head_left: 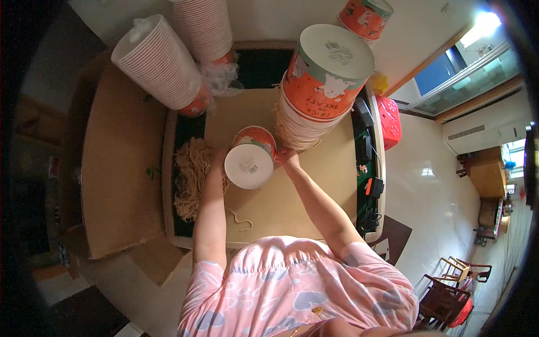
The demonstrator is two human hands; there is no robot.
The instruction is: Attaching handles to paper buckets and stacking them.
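A paper bucket (249,167), orange-red with a green band by its white base, is tipped with that base toward me. My left hand (220,159) is closed on its left side, the fingers mostly hidden behind it. On the other side, the bunched fingers of my right hand (287,158) grip the bucket's edge; whether a cord is between them cannot be made out. A heap of beige cords (193,182) lies left of my left forearm. One loose cord (240,221) rests on the tan table board (281,210) nearer me.
At the right stands a tall upside-down stack of buckets (323,92) with cords hanging at its sides. Stacks of nested buckets (160,64), partly in clear plastic, lean at the far left. Chargers and cables (370,188) line the right edge; a red stool (388,121) stands beyond it.
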